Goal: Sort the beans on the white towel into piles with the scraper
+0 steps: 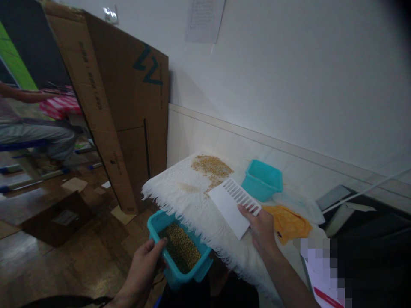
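Observation:
My left hand (148, 261) grips the near-left rim of a teal plastic tub (176, 280), thumb over the edge. Inside it lie yellowish soybeans (185, 246) and a darker green layer that I cannot make out well. The tub is held at the table's fringed front edge. In my right hand (261, 224) is a white slotted plastic scraper (228, 209), held by its slotted end with its flat blade over the white cloth (195, 205). Just beyond the blade, a loose pile of soybeans and small pale grains (212, 166) is spread on the cloth.
A second teal tub (261, 177) stands by the wall, with an orange cloth (287, 222) near it. A tall cardboard box (128, 94) rises at the left. Past it, a person (35, 124) sits beside red-checked fabric. Cardboard pieces (58, 218) lie on the floor.

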{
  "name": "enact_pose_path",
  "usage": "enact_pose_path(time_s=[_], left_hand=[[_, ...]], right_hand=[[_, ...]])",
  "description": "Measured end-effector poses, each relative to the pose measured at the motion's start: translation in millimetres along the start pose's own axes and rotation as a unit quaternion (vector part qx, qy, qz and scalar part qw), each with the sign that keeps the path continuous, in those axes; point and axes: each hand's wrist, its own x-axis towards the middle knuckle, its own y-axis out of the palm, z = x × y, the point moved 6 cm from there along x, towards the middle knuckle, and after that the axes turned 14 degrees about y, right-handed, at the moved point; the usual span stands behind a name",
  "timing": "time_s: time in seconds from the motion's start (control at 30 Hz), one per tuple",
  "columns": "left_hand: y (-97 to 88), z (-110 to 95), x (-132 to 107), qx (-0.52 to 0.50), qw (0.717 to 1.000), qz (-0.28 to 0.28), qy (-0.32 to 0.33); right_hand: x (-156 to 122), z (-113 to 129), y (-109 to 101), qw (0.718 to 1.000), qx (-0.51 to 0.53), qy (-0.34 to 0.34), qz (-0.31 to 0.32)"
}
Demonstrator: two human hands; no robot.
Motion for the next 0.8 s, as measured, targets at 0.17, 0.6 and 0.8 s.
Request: enact_pose_path(time_s=[0.17,0.6,0.8], left_hand=[[0.1,-1,0,-0.013,1.000,-0.009,0.005],[0.3,-1,0,0.004,1.000,0.004,0.004],[2.6,-7,-3,-0.004,1.000,-0.009,0.000]], right_hand=[[2,-6,6,1.000,-0.019,-0.009,0.004],[19,0,-18,0.994,-0.070,-0.045,-0.073],[8,3,-2,0.993,-0.068,-0.072,-0.066]])
